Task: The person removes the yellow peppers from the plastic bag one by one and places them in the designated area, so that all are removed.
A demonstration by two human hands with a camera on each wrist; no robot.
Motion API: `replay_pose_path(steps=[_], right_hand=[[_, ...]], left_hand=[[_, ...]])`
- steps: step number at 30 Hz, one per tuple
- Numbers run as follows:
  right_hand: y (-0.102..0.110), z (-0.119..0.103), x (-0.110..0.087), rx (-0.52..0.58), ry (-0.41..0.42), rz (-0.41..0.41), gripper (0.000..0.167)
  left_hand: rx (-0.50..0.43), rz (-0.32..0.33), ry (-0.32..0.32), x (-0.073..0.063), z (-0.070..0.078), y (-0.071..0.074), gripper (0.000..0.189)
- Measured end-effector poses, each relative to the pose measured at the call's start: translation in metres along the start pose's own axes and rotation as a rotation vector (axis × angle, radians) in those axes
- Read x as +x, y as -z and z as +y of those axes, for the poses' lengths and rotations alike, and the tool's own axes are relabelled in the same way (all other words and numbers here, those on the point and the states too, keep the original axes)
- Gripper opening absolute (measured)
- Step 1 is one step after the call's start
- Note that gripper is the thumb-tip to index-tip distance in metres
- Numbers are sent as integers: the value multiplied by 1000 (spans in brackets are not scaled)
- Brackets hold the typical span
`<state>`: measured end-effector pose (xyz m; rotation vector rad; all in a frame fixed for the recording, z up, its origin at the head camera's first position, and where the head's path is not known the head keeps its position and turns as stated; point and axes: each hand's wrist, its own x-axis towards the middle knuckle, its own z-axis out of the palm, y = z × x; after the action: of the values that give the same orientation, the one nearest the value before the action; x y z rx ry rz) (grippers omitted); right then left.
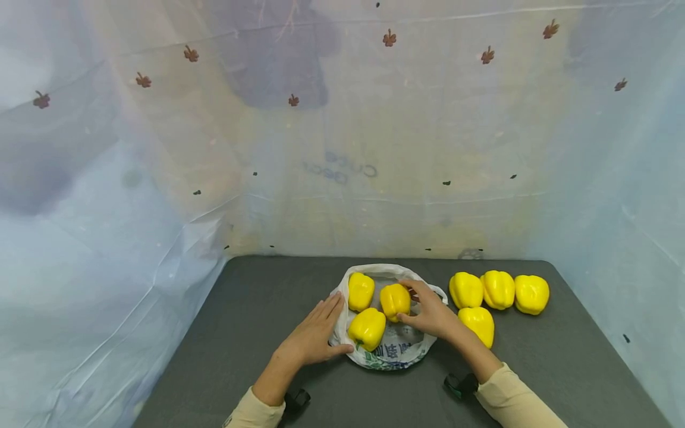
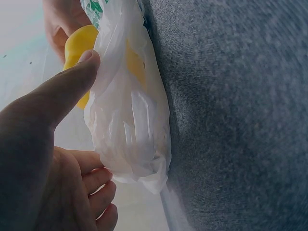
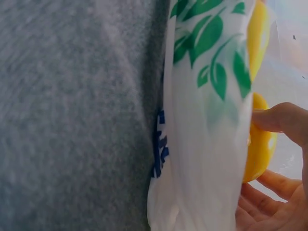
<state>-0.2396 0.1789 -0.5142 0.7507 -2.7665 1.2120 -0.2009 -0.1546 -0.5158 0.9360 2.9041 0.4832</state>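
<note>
A white plastic bag [image 1: 396,360] with green leaf print and dark lettering lies on the grey table, its mouth spread wide. Two yellow bell peppers, one at the back left [image 1: 361,291] and one at the front left [image 1: 367,329], sit inside it. My right hand [image 1: 432,312] reaches over the bag's right rim and grips a third yellow bell pepper [image 1: 395,301] between thumb and fingers, within the opening. Against the left side of the bag rests my left hand [image 1: 314,336], fingers extended; its thumb [image 2: 79,79] lies along the rim in the left wrist view.
Right of the bag, several more yellow bell peppers [image 1: 498,289] stand in a back row, with one pepper [image 1: 477,324] in front beside my right forearm. A pale plastic sheet [image 1: 342,137] hangs behind the table [image 1: 257,297] and along both sides.
</note>
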Motion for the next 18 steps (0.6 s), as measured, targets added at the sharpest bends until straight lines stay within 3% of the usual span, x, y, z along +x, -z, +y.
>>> replay_pose_path(steps=[8,18], right_hand=[[7,-4,-9,0,-13,27,81],[17,-7,-19,-13,37,99,78]], left_hand=[[13,3,2,0,-3,-3,112],[23,-7,11,1,-5,-4,112]])
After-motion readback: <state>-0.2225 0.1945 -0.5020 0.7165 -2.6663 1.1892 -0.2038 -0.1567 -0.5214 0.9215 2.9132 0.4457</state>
